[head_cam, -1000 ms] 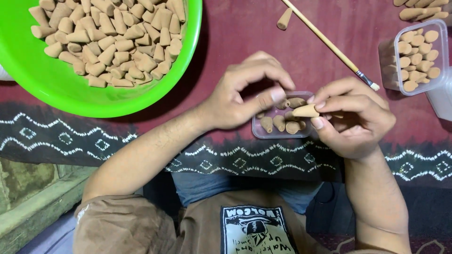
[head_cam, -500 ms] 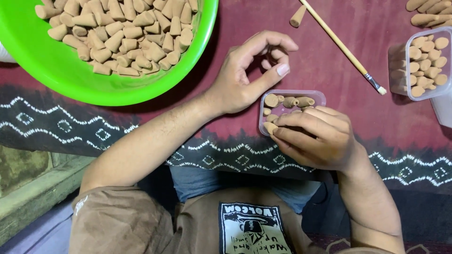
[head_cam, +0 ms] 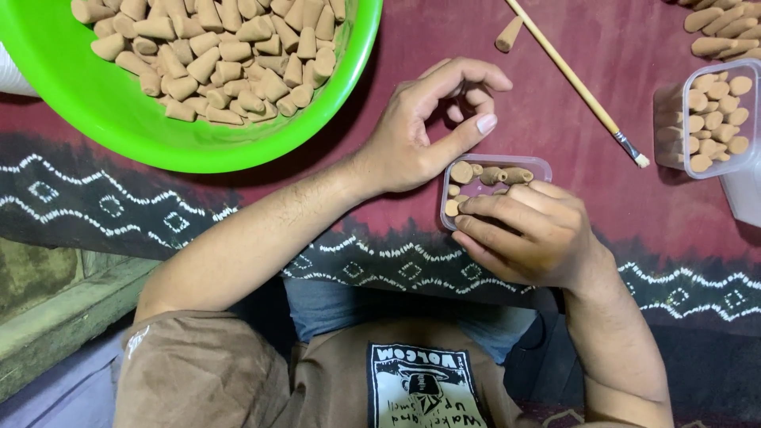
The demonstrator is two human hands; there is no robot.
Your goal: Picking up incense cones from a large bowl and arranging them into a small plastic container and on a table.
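A small clear plastic box [head_cam: 542, 166] lies on the dark red cloth and holds several tan cones [head_cam: 462, 171]. My right hand [head_cam: 527, 234] covers the box's near half. Its fingers are bunched together, and their tips pinch a cone [head_cam: 453, 208] at the box's left end. My left hand [head_cam: 424, 135] hovers just left of and above the box. Its thumb stretches toward the box's rim, its index finger arches over, and the other fingers are curled in. Whether that hand holds a cone is hidden.
A big green bowl [head_cam: 119, 119] heaped with tan cones fills the upper left. A thin wooden paintbrush [head_cam: 575, 79] lies diagonally with one loose cone [head_cam: 508, 34] beside it. At the right stands a second clear box [head_cam: 717, 111] full of cones, with more loose cones [head_cam: 725, 32] above it.
My right hand came down from beside the box onto it with the cone it held. My left hand lifted off the box and drew back to the upper left.
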